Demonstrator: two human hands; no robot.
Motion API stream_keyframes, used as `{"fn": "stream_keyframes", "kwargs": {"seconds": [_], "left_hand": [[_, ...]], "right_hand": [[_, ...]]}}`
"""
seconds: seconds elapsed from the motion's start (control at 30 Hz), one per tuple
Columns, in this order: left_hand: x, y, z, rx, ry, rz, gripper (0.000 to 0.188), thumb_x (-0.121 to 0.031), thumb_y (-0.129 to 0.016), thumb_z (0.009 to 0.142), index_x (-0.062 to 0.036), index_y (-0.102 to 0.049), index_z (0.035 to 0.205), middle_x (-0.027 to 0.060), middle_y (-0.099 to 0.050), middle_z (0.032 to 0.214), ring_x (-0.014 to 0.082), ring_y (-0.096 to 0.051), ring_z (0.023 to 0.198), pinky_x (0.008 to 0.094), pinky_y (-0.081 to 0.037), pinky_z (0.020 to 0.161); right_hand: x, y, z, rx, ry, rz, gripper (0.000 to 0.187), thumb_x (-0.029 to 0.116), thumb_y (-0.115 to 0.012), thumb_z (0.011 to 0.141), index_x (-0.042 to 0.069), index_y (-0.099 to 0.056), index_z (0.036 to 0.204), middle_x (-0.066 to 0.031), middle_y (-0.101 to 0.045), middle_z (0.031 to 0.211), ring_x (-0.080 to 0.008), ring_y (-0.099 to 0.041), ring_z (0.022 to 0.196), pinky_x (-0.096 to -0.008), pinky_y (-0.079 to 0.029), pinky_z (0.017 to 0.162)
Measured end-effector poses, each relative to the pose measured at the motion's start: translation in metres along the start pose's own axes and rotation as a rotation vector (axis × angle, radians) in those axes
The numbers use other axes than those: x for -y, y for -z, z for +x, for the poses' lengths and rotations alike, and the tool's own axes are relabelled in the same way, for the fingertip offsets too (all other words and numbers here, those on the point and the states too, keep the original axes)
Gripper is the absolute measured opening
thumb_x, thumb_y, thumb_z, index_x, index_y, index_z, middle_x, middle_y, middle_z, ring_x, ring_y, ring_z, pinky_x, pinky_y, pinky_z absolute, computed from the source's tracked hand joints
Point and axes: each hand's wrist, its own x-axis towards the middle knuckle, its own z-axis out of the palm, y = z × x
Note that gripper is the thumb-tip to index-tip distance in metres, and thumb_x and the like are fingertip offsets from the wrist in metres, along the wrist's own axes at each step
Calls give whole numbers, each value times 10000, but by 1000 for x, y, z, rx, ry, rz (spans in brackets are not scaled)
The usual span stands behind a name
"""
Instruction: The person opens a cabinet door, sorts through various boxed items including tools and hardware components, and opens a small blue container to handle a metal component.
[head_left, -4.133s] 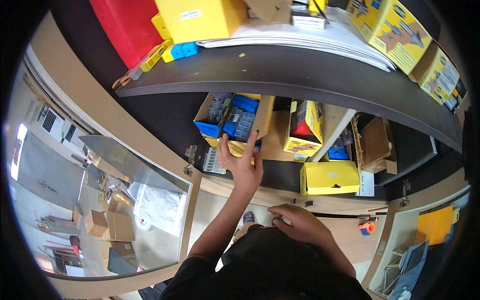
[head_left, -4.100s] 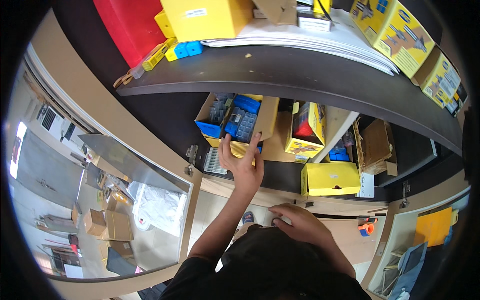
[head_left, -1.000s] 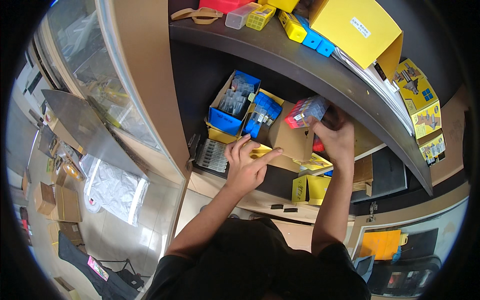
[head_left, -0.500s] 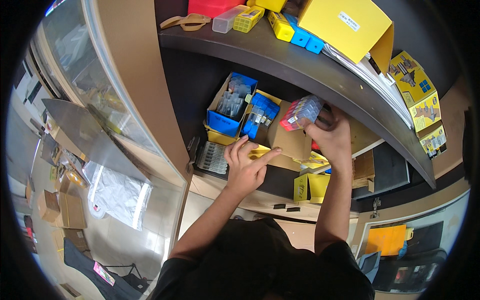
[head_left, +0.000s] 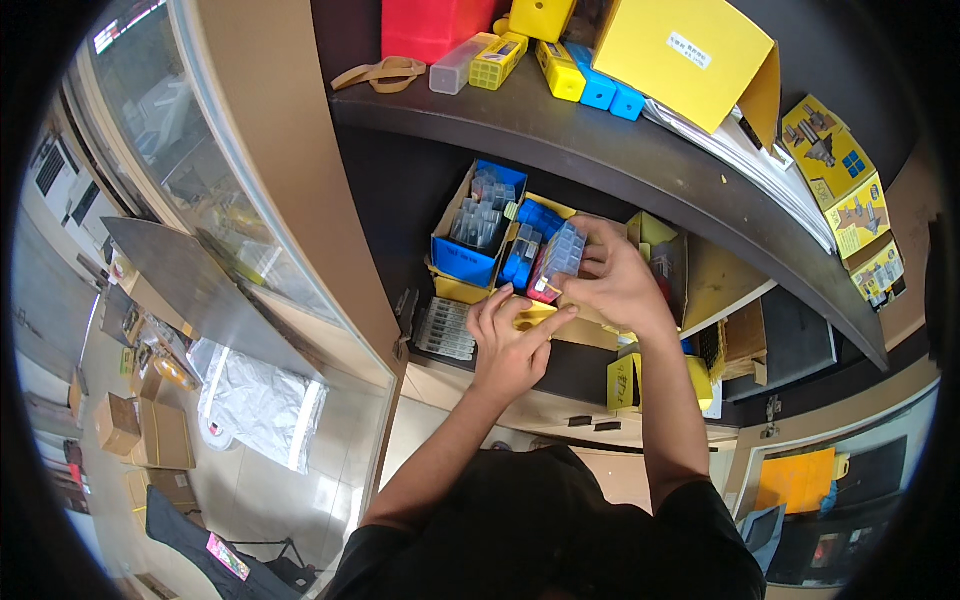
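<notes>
My right hand grips a bundle of small clear plastic cases with red at the lower side, thumb near its front. The bundle is over the right part of an open yellow carton, next to blue plastic cases standing inside. At the carton's front edge is my left hand, fingers apart and index finger stretched out to the right, below the bundle. Left of the carton stands an open blue box holding clear tubes. A row of clear slim cases lies in front of it.
A dark curved shelf overhangs the boxes, with a large yellow box and small yellow and blue cases on it. At right are an open box and a yellow box. A glass door stands open at left.
My right hand has carried the bundle left and down, from over the brown flap to beside the blue cases. My left hand remains at the carton's front. The view has shifted slightly.
</notes>
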Motion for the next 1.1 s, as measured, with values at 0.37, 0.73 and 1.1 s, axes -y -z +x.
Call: {"fn": "stream_keyframes", "kwargs": {"seconds": [0.37,0.73,1.1], "left_hand": [[3,-1,-2,12,1,-3,473,-130,-715,864,-360,-857,1252,108,-532,1306,390,-397,1442,575,-244,1206],[5,-4,-4,41,-16,16,510,-166,-753,874,-386,-808,1330,69,-534,1338,340,-409,1490,631,-274,1193],[16,21,-21,92,-98,-96,503,-74,-758,786,-236,-807,1260,126,-560,1424,413,-538,1405,622,-421,1149]], "right_hand": [[1,-9,3,54,78,-399,825,221,-917,785,-38,-608,1505,-253,-671,1455,-399,-674,1274,-447,-526,1126],[-8,-12,0,81,184,-483,616,222,-850,905,25,-676,1463,-215,-668,1453,-405,-623,1371,-450,-471,1184],[-11,-19,-41,7,357,-582,486,218,-835,924,53,-712,1364,-161,-661,1432,-404,-614,1328,-485,-490,1136]]}}
